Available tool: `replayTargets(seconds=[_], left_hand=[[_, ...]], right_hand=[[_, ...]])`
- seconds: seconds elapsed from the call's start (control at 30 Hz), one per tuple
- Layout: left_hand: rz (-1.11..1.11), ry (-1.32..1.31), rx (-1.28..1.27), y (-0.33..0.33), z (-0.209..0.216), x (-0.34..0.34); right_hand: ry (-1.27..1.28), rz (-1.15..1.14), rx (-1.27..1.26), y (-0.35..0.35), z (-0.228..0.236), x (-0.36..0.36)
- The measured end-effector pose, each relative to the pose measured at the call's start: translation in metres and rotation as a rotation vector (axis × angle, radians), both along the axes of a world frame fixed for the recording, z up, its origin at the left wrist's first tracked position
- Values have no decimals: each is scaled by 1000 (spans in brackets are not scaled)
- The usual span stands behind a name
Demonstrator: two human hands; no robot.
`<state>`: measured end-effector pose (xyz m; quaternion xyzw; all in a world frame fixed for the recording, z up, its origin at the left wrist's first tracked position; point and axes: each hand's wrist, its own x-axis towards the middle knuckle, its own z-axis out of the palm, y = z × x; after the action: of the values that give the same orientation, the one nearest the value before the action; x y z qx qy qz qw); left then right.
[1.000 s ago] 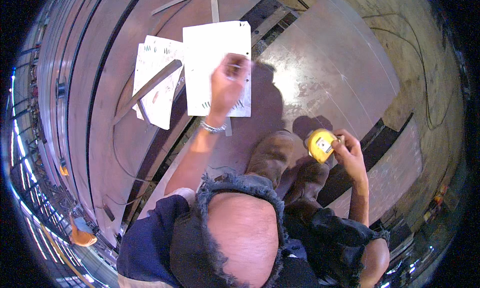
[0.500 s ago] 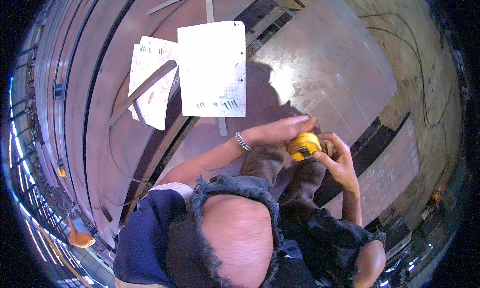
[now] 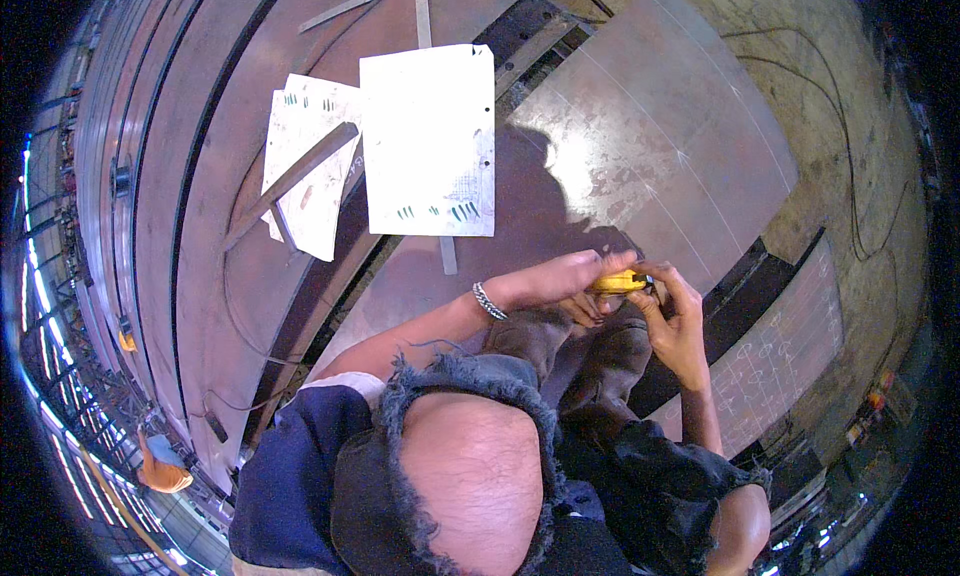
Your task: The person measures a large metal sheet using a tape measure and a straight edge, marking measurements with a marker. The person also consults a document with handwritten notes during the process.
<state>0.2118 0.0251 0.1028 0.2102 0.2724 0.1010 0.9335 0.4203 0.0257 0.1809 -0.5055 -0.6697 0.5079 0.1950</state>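
A yellow tape measure (image 3: 617, 281) sits between both my hands, above my brown boots (image 3: 590, 351). My left hand (image 3: 562, 278) covers its left side and top, a metal bracelet on that wrist. My right hand (image 3: 672, 314) grips it from the right, fingers curled round its body. Below the hands lies a rusty steel plate (image 3: 650, 146) with faint chalk lines. Two white paper sheets, one large (image 3: 428, 141) and one smaller (image 3: 305, 166), lie on the plates to the upper left.
A metal square (image 3: 400, 1) lies at the top and a flat steel bar (image 3: 290, 181) crosses the smaller sheet. Dark gaps run between the plates. A chalk-marked plate (image 3: 775, 361) sits at right. A person in orange (image 3: 160, 466) stands far below left.
My left hand left the large paper sheet and came across to the tape measure. Both hands now hold it, tipped more edge-on than before.
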Motion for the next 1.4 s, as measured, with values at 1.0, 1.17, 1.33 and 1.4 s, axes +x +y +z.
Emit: replayTargets(seconds=[1.0,1.17,1.33,1.4], left_hand=[[-77,771,1303,-8,44,7],[-85,822,1378,-8,58,8],[-110,718,1331,-5,53,2],[-213,758,1339,-2,62,2]], right_hand=[[103,-216,-608,-2,-17,11],[251,-186,-759,-4,-14,18],[327,-240,-811,-6,-18,20],[269,-298,-767,-8,-19,32]])
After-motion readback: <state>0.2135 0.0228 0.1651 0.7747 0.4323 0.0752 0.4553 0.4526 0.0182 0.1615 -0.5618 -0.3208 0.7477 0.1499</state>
